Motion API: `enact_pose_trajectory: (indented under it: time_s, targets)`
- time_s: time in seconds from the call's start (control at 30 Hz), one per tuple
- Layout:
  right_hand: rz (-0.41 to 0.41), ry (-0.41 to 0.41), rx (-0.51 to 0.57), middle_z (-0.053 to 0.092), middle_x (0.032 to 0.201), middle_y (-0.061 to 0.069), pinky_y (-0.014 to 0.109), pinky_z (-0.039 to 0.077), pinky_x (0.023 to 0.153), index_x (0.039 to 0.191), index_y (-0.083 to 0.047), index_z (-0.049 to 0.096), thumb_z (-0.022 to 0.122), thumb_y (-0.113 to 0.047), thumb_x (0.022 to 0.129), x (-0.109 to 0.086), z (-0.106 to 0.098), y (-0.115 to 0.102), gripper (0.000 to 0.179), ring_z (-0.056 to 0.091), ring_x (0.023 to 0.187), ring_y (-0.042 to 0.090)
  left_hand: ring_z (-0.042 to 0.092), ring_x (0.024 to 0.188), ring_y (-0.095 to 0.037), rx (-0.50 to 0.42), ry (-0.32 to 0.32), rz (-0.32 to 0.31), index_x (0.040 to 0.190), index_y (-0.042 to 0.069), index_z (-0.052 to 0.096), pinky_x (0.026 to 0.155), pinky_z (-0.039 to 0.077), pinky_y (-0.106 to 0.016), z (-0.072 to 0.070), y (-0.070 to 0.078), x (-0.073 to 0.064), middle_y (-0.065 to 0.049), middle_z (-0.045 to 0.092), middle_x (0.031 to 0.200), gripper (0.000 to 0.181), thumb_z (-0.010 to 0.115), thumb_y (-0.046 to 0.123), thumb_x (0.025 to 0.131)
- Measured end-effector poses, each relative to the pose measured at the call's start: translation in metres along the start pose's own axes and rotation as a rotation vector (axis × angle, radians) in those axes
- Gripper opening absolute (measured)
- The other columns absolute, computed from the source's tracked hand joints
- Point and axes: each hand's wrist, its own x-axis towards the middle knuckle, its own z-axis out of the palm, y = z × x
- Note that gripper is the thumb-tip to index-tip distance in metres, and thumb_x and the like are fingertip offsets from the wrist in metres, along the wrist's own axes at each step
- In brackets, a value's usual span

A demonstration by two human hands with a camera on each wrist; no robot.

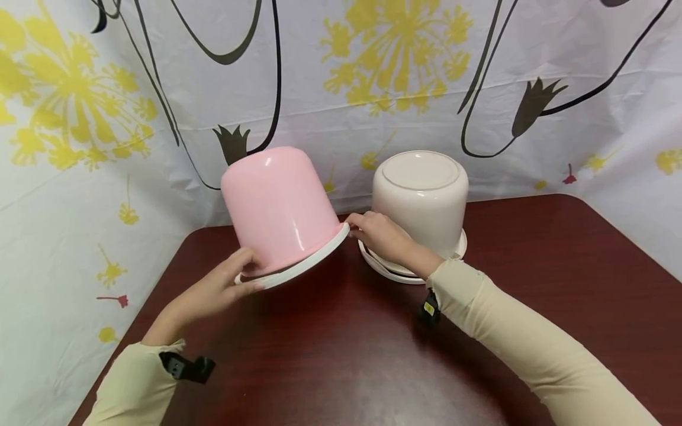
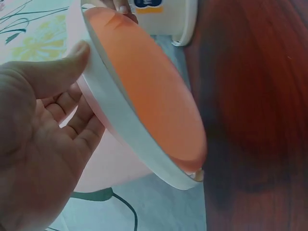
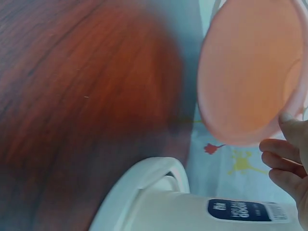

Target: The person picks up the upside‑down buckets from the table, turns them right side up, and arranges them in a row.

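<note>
A pink bucket [image 1: 282, 207] is held upside down and tilted, its mouth facing down over the table and its right side raised. Around its rim runs a white band [image 2: 113, 103]. My left hand [image 1: 218, 290] grips the left side of the rim, thumb on the white band and fingers against the outer wall. At the opposite side, my right hand [image 1: 380, 234] pinches the rim's edge. The bucket's inside [image 3: 250, 67] shows orange-pink in both wrist views. Just behind the right hand, a cream bucket [image 1: 426, 201] stands upside down on the table, partly hidden by that hand.
The dark red-brown table [image 1: 341, 355] reaches back to a white curtain [image 1: 298, 71] printed with yellow and dark flowers. A dark blue label [image 3: 238, 211] is on the cream bucket's wall. Black camera mounts [image 1: 186, 367] sit at both wrists.
</note>
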Motion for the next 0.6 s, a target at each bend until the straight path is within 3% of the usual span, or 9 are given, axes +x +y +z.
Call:
enact_pose_trajectory:
  time_s: [0.17, 0.33, 0.43, 0.6]
  targets:
    - [0.000, 0.043, 0.006, 0.066, 0.086, 0.002, 0.034, 0.046, 0.069, 0.101, -0.007, 0.063, 0.064, -0.012, 0.088, 0.006, -0.016, -0.004, 0.014, 0.058, 0.076, 0.020, 0.041, 0.085, -0.016, -0.160, 0.019, 0.038, 0.101, 0.006, 0.045, 0.069, 0.038, -0.028, -0.006, 0.007, 0.005, -0.005, 0.041, 0.092, 0.023, 0.061, -0.003, 0.086]
    - [0.011, 0.028, 0.003, 0.065, 0.085, 0.003, 0.032, 0.046, 0.066, 0.102, -0.006, 0.061, 0.060, -0.012, 0.091, 0.014, -0.033, -0.007, 0.013, 0.055, 0.074, 0.020, 0.046, 0.075, -0.015, -0.339, 0.023, 0.075, 0.104, -0.001, 0.044, 0.057, 0.043, -0.028, -0.010, 0.013, 0.012, -0.010, 0.043, 0.090, 0.023, 0.056, -0.009, 0.087]
    - [-0.002, 0.024, -0.006, 0.064, 0.084, 0.005, 0.033, 0.046, 0.066, 0.103, -0.004, 0.061, 0.059, -0.012, 0.091, 0.019, -0.043, -0.010, 0.014, 0.055, 0.072, 0.021, 0.047, 0.076, -0.015, -0.434, 0.037, 0.104, 0.105, -0.005, 0.044, 0.059, 0.044, -0.028, -0.013, 0.016, 0.016, -0.010, 0.045, 0.092, 0.021, 0.053, -0.012, 0.087]
    - [-0.033, 0.037, -0.044, 0.066, 0.088, 0.008, 0.037, 0.048, 0.070, 0.104, -0.002, 0.062, 0.057, -0.012, 0.093, 0.026, -0.057, -0.015, 0.016, 0.058, 0.076, 0.025, 0.047, 0.079, -0.016, -0.512, 0.085, 0.107, 0.105, -0.003, 0.047, 0.067, 0.042, -0.026, -0.022, 0.023, 0.019, -0.008, 0.048, 0.093, 0.019, 0.052, -0.010, 0.088]
